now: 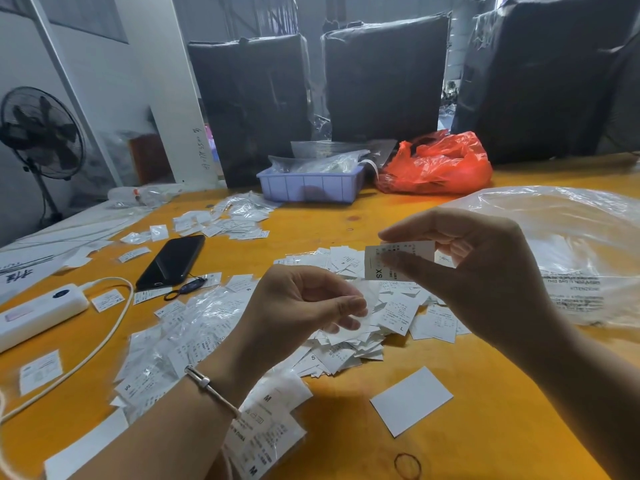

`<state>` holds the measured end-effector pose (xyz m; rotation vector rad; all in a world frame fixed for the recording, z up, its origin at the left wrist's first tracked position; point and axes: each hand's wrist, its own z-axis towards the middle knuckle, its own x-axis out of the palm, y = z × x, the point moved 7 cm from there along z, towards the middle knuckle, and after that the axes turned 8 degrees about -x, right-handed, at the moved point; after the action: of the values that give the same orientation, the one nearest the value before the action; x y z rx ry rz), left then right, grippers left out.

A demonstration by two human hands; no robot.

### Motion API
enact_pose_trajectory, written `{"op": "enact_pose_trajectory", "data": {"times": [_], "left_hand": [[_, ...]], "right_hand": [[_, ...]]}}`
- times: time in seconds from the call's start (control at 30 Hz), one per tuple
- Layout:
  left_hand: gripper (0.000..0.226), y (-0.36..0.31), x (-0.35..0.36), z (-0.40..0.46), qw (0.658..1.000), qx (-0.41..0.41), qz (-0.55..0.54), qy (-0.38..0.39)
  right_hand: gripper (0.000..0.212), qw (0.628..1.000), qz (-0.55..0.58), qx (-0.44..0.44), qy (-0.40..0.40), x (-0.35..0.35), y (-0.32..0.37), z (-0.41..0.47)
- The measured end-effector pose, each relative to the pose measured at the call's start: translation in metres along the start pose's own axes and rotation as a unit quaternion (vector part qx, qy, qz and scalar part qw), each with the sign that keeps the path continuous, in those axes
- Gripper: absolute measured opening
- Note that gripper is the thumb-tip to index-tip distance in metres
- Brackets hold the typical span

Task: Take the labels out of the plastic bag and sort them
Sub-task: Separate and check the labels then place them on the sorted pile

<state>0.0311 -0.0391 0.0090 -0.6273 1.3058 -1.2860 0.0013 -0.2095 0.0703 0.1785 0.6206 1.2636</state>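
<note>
My right hand (485, 271) pinches an XS label (398, 259); my left hand (304, 306) pinches its emptied clear sleeve (360, 306). Below both, bare labels (349, 351) pile up; bagged ones (166, 358) remain leftward, I judge midway.
</note>
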Motion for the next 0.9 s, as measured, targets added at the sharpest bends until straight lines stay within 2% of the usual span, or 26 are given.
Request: {"op": "enact_pose_trajectory", "data": {"times": [0.13,0.5,0.73,0.9], "left_hand": [[0.020,0.000,0.002,0.000,1.000,0.003,0.009,0.011],[0.023,0.003,0.008,0.001,0.999,-0.012,0.029,0.036],[0.029,0.000,0.005,0.003,1.000,0.009,0.022,0.009],[0.021,-0.003,-0.003,0.002,0.999,0.024,-0.001,-0.028]], "right_hand": [[0.021,1.000,-0.014,-0.008,0.021,0.004,0.000,-0.001],[0.026,0.999,-0.040,-0.012,0.007,-0.001,-0.001,0.000],[0.016,1.000,-0.006,0.008,-0.017,-0.008,-0.001,-0.001],[0.009,0.999,-0.030,0.016,-0.017,-0.007,-0.010,0.000]]}}
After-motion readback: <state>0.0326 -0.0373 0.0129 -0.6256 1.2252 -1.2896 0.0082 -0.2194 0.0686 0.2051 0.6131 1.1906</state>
